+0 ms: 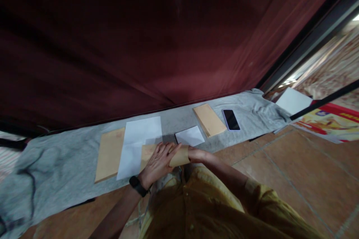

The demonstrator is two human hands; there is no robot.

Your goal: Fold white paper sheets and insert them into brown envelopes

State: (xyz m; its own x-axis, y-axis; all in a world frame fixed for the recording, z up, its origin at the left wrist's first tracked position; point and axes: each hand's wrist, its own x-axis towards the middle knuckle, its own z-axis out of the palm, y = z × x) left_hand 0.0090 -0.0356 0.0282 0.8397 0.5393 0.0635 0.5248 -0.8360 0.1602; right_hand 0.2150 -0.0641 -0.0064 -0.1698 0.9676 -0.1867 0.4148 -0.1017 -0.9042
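Observation:
A brown paper envelope (181, 157) lies at the near edge of the cloth-covered surface, in front of my body. My left hand (159, 160), with a black watch on its wrist, rests over the envelope, fingers stretched flat on the paper and thumb spread. My right hand (193, 154) comes in from the right at the envelope's raised end; paper covers its fingers, so its grip is hidden. Partly under the envelope is a large white sheet (138, 138) with a fold line. A smaller white paper (190, 136) lies just beyond my hands.
Left of the sheet is a stack of brown envelopes (110, 153); another brown stack (209, 119) lies to the right, beside a phone (231, 120). Grey cloth (64, 157) covers the narrow surface, with a dark red hanging fabric (168, 63) behind. A colourful printed box (331, 121) stands far right.

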